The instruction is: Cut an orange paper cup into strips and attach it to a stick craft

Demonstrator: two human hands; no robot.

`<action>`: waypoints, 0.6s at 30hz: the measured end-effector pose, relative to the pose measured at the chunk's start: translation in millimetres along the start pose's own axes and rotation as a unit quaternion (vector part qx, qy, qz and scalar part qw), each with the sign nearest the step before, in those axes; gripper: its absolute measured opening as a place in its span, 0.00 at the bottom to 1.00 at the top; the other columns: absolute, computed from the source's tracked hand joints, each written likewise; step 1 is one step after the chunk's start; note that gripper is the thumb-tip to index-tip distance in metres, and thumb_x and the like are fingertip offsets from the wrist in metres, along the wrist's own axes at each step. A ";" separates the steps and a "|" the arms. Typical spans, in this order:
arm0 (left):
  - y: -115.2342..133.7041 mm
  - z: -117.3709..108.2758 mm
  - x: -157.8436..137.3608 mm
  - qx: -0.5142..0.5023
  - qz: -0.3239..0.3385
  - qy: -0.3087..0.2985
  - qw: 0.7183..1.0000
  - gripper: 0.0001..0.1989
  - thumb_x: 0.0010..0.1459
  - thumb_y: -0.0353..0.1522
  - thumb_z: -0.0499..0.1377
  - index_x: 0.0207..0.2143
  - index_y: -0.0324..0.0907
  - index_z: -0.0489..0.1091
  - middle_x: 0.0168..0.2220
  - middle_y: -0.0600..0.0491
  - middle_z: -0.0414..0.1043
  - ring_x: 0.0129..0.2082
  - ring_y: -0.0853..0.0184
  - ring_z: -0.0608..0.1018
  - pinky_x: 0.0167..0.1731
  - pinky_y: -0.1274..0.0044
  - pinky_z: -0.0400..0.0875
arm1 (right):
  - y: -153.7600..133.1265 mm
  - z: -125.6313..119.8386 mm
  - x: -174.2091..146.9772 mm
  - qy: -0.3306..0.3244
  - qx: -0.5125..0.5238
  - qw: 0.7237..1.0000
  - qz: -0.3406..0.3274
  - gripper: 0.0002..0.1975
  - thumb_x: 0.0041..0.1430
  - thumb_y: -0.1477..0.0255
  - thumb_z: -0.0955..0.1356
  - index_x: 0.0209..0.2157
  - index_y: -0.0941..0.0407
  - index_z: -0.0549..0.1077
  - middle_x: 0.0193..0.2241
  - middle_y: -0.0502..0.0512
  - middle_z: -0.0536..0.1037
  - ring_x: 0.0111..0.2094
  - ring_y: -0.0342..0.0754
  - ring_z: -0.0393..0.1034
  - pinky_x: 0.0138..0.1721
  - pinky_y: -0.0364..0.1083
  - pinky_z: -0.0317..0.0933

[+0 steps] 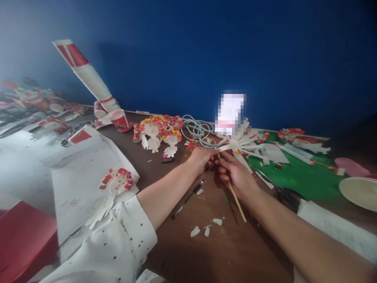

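In the middle of the head view, my left hand (202, 159) pinches a strip of a white paper cutout (235, 145), its long strips fanning out from a round centre like a cut-open paper cup. My right hand (239, 173) is closed around a thin wooden stick (237, 203) that slants down toward me. The stick's upper end meets the cutout between my fingers; whether they are joined I cannot tell. A black pen (188, 198) lies below my left hand, among white paper scraps (194, 231). Scissors (266, 177) lie right of my right hand.
Paper dolls (153, 135) with curled red and yellow hair stand at the back, beside coiled pale-blue cord (197, 129). A phone (230, 113) leans by the blue wall. Red-and-white paper cups (118, 120) are left, green paper (312, 179) right.
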State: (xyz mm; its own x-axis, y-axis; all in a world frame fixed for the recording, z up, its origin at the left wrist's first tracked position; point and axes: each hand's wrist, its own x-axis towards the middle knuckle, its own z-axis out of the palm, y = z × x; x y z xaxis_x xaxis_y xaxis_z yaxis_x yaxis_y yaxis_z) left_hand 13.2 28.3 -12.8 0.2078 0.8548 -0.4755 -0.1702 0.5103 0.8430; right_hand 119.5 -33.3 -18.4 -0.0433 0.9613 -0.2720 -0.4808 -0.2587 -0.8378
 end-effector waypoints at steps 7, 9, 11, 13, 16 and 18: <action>3.1 1.5 -1.8 -0.033 -0.027 -0.005 0.999 0.09 0.52 0.27 0.62 0.22 0.36 0.66 0.12 0.59 0.56 0.11 0.78 0.60 0.12 0.85 0.48 | 2.5 -0.3 -0.9 0.023 -0.055 0.998 -0.027 0.20 0.47 0.72 0.70 0.45 0.53 0.73 0.26 0.46 0.70 0.18 0.35 0.55 0.14 0.35 0.46; 3.3 2.0 -2.0 -0.036 -0.026 -0.011 0.999 0.08 0.53 0.26 0.61 0.22 0.36 0.67 0.12 0.60 0.56 0.11 0.79 0.60 0.13 0.84 0.49 | 2.2 0.7 -1.7 0.028 -0.085 0.995 -0.036 0.19 0.48 0.71 0.69 0.45 0.54 0.72 0.25 0.46 0.70 0.18 0.35 0.55 0.14 0.36 0.46; 3.1 2.3 -2.1 -0.035 -0.022 -0.009 0.999 0.08 0.53 0.26 0.61 0.22 0.36 0.67 0.12 0.60 0.55 0.11 0.79 0.60 0.13 0.84 0.50 | 1.4 1.5 -2.4 0.027 -0.111 0.993 -0.043 0.17 0.49 0.70 0.69 0.44 0.54 0.71 0.24 0.45 0.70 0.17 0.36 0.56 0.14 0.36 0.46; 2.4 2.0 -1.6 -0.032 -0.015 -0.006 0.999 0.08 0.52 0.26 0.61 0.22 0.36 0.67 0.12 0.60 0.56 0.11 0.78 0.61 0.13 0.84 0.52 | 0.5 2.0 -2.8 0.022 -0.118 0.992 -0.047 0.16 0.49 0.70 0.68 0.42 0.54 0.70 0.25 0.45 0.70 0.18 0.36 0.56 0.14 0.36 0.46; 1.1 1.1 -0.1 -0.033 -0.003 0.000 0.999 0.08 0.51 0.27 0.63 0.22 0.36 0.66 0.14 0.58 0.59 0.12 0.77 0.64 0.13 0.84 0.53 | 0.0 2.2 -2.7 0.009 -0.093 0.994 -0.048 0.15 0.48 0.71 0.68 0.41 0.54 0.69 0.28 0.46 0.70 0.19 0.35 0.56 0.14 0.35 0.45; 0.7 0.6 0.5 -0.039 0.000 0.002 0.999 0.09 0.50 0.27 0.64 0.22 0.36 0.66 0.14 0.58 0.60 0.12 0.77 0.65 0.13 0.83 0.54 | 0.2 2.5 -2.4 0.006 -0.075 0.996 -0.044 0.15 0.48 0.72 0.68 0.40 0.54 0.69 0.28 0.46 0.70 0.19 0.35 0.56 0.14 0.34 0.44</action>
State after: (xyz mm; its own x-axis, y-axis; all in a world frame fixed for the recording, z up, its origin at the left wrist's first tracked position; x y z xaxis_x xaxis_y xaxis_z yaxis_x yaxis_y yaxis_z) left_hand 13.7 29.0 -12.3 0.2046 0.8547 -0.4771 -0.2454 0.5166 0.8203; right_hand 117.3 -35.4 -16.7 0.0043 0.9800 -0.1992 -0.3458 -0.1854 -0.9198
